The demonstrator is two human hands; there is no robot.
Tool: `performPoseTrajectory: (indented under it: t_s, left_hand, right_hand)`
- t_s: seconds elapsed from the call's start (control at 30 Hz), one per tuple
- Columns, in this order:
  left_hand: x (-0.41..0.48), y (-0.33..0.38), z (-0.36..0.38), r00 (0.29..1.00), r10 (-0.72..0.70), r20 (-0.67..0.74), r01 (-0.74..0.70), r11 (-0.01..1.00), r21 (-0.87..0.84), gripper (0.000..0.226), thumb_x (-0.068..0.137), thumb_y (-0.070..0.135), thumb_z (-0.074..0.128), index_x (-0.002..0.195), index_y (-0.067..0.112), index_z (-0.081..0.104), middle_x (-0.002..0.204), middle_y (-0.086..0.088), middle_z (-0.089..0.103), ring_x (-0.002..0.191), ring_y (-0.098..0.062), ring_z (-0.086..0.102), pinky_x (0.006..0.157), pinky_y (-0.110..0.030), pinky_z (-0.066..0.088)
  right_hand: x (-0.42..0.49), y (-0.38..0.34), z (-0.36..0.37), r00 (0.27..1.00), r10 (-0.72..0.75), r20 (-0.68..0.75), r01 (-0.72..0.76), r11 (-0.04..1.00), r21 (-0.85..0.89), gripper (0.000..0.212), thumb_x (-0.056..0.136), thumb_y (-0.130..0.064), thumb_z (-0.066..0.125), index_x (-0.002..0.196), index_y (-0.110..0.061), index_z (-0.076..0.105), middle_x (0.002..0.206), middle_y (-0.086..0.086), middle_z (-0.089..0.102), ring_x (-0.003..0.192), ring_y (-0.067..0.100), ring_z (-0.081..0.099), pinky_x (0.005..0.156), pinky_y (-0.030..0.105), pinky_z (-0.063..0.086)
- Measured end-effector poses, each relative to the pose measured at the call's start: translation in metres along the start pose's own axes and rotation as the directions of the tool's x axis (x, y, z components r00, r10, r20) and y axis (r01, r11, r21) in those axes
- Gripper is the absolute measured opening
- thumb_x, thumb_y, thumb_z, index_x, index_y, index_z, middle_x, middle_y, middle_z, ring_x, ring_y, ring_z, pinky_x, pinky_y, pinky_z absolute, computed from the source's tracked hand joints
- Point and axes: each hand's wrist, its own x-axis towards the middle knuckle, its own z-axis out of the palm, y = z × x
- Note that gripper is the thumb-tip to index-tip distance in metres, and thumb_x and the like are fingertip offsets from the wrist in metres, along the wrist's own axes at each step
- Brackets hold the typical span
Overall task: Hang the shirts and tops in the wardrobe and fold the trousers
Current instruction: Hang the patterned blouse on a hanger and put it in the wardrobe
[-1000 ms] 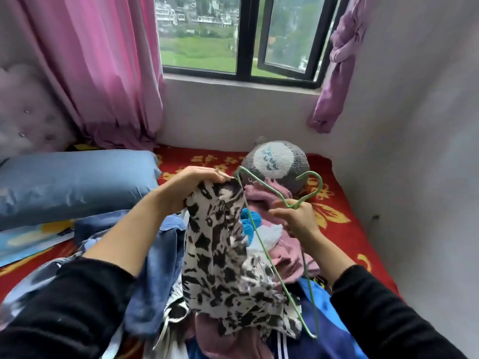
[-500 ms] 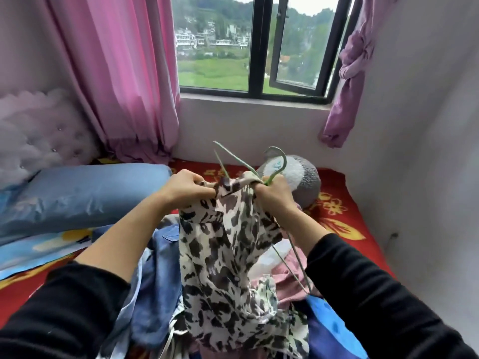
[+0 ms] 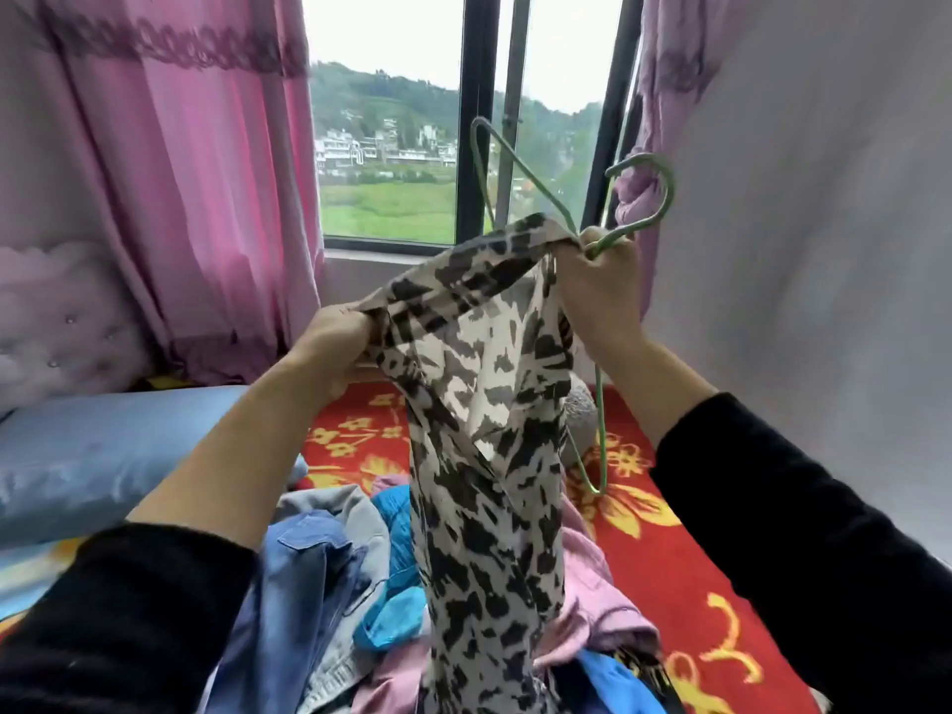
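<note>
Both hands are raised in front of the window (image 3: 391,198), with an animal-print top (image 3: 484,383) stretched between them. The left hand (image 3: 335,342) has its fingers curled tight on one edge of the garment's opening and pulls it out to the side. The right hand (image 3: 597,286) is clamped on the neck of a green wire hanger (image 3: 669,190) and pinches the opposite edge of the fabric against it. Holding the opening taut this way looks meant to keep it wide enough for the wire to pass through. One shoulder of the hanger sticks up bare above the cloth, the other runs down behind it, and the hook points up and to the right. So the top seems only partly threaded, not yet seated on both shoulders. Its long body hangs straight down, and its lower end reaches into the pile of clothes on the bed (image 3: 669,559) – a denim shirt (image 3: 309,569), a turquoise garment (image 3: 396,512) and a pink garment (image 3: 592,584) among them, all yet to be sorted. A blue pillow (image 3: 103,456) lies to the left, under a pink curtain (image 3: 180,198). The wardrobe is out of view – the likely next need is to settle the neckline over the upper shoulder without the thin fabric sliding off
</note>
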Motion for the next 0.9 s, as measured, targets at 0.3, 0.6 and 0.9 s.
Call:
performPoseTrajectory:
  t_s: [0.3,0.6,0.9]
  left_hand:
    - [-0.031,0.034,0.012,0.918,0.057,0.393,-0.254,0.845,0.47,0.022,0.077,0.03,0.074,0.07,0.014,0.061,0.066,0.002,0.055,0.062,-0.013,0.048,0.064,-0.025,0.04]
    - [-0.011,-0.015,0.036,0.996,-0.019,0.091,-0.013,0.94,0.341,0.024,0.076,0.029,0.077,0.07,0.009,0.066,0.053,-0.001,0.046,0.046,-0.015,0.038,0.047,-0.025,0.03]
    - [0.007,-0.056,0.033,0.993,0.055,-0.107,0.002,0.881,0.474,0.034,0.075,0.036,0.067,0.064,0.004,0.065,0.06,-0.007,0.056,0.063,-0.024,0.052,0.062,-0.033,0.041]
  right_hand:
    - [0.004,0.04,-0.041,1.0,-0.018,-0.017,0.014,0.979,-0.205,0.043,0.093,-0.026,0.058,0.055,-0.014,0.044,0.051,0.002,0.043,0.041,0.01,0.036,0.042,0.025,0.03]
    - [-0.034,0.101,-0.055,0.857,0.451,0.249,-0.419,0.891,-0.174,0.042,0.087,-0.043,0.065,0.069,-0.006,0.056,0.053,0.002,0.038,0.045,0.015,0.032,0.046,0.028,0.028]
    - [-0.057,0.124,-0.092,0.81,0.486,0.329,-0.562,0.803,0.2,0.04,0.094,-0.033,0.058,0.064,-0.007,0.061,0.046,-0.004,0.026,0.036,0.009,0.019,0.035,0.013,0.016]
